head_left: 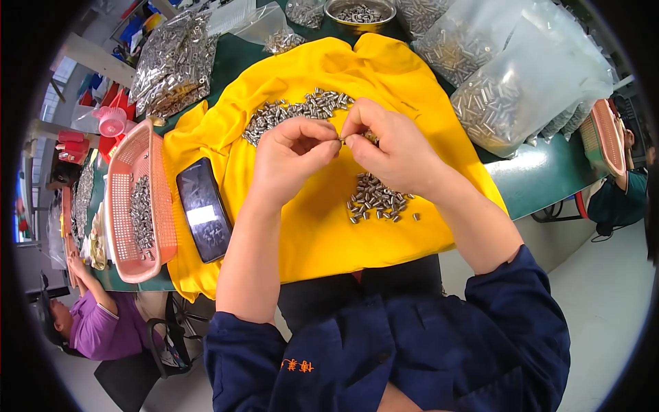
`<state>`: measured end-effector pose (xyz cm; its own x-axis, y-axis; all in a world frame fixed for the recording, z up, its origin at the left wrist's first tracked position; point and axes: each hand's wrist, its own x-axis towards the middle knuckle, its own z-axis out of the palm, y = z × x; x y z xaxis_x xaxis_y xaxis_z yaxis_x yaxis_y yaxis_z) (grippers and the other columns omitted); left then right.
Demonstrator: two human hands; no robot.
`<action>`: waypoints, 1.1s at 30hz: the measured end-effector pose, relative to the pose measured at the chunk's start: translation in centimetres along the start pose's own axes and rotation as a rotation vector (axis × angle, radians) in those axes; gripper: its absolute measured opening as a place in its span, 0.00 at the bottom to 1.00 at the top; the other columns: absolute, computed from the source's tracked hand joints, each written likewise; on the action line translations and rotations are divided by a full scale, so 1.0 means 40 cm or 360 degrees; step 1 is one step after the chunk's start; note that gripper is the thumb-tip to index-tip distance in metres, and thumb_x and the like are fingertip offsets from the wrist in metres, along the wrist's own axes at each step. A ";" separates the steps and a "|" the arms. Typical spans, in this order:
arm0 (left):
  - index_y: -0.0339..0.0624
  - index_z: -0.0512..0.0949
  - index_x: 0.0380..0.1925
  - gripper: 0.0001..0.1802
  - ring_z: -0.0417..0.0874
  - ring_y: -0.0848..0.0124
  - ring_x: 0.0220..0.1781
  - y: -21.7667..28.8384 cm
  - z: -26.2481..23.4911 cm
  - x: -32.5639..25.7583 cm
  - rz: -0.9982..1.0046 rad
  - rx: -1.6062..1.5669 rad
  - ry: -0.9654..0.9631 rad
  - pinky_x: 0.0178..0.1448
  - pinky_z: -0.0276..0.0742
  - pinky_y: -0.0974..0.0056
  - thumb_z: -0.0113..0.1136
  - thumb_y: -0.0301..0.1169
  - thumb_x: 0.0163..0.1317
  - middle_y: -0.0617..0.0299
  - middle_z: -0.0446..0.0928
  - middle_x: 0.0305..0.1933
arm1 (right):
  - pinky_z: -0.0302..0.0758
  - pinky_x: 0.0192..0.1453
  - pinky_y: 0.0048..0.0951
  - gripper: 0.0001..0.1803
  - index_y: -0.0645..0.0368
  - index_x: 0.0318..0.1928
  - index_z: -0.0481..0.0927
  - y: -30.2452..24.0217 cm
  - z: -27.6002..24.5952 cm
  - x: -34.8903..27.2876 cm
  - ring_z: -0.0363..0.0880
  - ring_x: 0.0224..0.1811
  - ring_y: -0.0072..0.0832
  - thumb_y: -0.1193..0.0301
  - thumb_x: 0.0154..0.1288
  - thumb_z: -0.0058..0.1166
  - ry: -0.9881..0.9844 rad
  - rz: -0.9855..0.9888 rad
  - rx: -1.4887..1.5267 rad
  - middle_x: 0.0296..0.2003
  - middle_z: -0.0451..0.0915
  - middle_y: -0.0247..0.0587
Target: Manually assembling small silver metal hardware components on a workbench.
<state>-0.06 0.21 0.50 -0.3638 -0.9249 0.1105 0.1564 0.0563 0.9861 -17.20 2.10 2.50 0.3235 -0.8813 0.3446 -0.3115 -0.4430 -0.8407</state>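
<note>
Over a yellow cloth (302, 233), my left hand (292, 154) and my right hand (391, 147) meet, thumbs and fingers pinched together. Between the fingertips is something small and dark, mostly hidden, that I cannot make out. Just beyond my left hand spreads a heap of small silver metal cylinders (295, 112). Another pile of short metal cylinders (376, 199) lies below my right hand, with a few loose pieces at its near edge. Some small parts show partly behind my right fingers.
A pink plastic basket (168, 226) with metal pieces stands left, beside a dark phone (204, 209). Bags of metal parts (487, 110) sit far right, another bag (175, 65) far left. A steel bowl (360, 12) is at the back. A person in purple (106, 323) sits left.
</note>
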 end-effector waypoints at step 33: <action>0.44 0.78 0.34 0.14 0.75 0.60 0.38 -0.012 -0.080 0.104 0.0438 0.2209 -0.0083 0.44 0.70 0.60 0.59 0.36 0.47 0.56 0.74 0.36 | 0.66 0.25 0.28 0.04 0.59 0.29 0.68 0.021 -0.027 -0.002 0.70 0.19 0.31 0.77 0.49 0.47 0.0433 -0.0068 -0.0131 0.19 0.71 0.40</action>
<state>1.28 -4.87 0.09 -0.5079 -0.8110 0.2904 -0.7785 0.5765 0.2482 -18.46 1.64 2.21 0.0895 -0.8684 0.4878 -0.3776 -0.4828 -0.7902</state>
